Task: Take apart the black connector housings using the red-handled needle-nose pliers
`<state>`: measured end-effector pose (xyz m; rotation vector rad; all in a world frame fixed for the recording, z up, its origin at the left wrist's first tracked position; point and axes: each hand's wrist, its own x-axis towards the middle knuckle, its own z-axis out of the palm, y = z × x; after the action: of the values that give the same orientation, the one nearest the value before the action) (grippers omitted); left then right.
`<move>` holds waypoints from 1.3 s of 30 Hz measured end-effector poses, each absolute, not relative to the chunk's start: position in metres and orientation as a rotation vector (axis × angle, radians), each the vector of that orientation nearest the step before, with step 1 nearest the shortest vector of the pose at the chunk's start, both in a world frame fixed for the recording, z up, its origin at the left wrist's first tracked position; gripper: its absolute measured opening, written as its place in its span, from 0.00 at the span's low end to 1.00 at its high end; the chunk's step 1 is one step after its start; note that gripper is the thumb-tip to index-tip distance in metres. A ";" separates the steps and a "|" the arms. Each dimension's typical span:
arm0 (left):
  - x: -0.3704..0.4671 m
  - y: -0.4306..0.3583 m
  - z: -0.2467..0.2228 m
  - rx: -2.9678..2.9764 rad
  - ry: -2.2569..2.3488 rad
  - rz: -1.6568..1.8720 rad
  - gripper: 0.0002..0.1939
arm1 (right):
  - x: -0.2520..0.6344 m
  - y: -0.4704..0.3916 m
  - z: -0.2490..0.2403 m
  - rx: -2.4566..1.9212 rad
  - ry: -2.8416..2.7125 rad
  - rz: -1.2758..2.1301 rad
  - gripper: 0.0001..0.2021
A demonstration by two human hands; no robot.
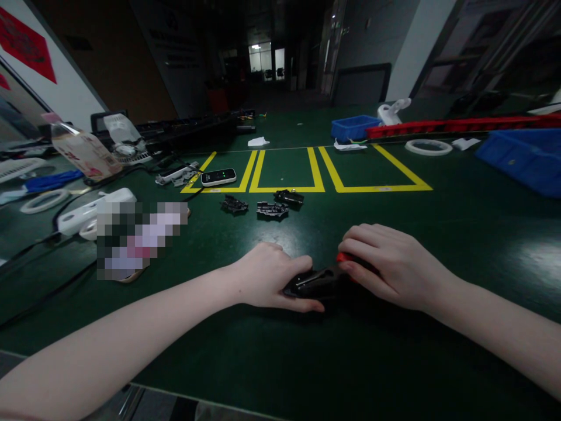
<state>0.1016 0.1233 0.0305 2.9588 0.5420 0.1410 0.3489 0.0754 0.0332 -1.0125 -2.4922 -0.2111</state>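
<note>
My left hand (265, 276) is closed around a glossy black plastic part (316, 283), thumb along its near side and fingers over the far side. To its right, my right hand (390, 263) is curled over a red piece (344, 258), mostly hidden by the fingers, so its kind does not show. The red piece meets or nearly meets the right end of the black part. Beyond my hands lie three small dark plastic pieces: a left one (234, 203), a middle one (272, 209) and a right one (289, 197).
Yellow tape outlines (287, 189) mark the green table (210, 345). A white-edged device with green lights (218, 177) sits at the left outline. Cables, a power strip (97, 211) and a bottle (83, 149) crowd the left. Blue bins (523, 161) and a tape roll (428, 147) stand right.
</note>
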 end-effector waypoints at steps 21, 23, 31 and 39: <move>0.102 0.123 0.029 2.955 0.541 0.156 0.27 | 0.348 0.073 0.027 -0.985 -2.478 -0.246 0.18; 0.102 0.123 0.030 2.953 0.551 0.144 0.27 | 0.347 0.073 0.028 -0.989 -2.485 -0.244 0.18; 0.102 0.123 0.028 2.947 0.556 0.161 0.28 | 0.352 0.077 0.027 -0.995 -2.484 -0.268 0.17; 0.101 0.123 0.030 2.944 0.558 0.160 0.27 | 0.354 0.079 0.027 -0.973 -2.477 -0.285 0.15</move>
<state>0.1015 0.1230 0.0296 2.9437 0.5581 0.1599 0.3538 0.0786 0.0269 -0.9730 -2.4775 -0.2850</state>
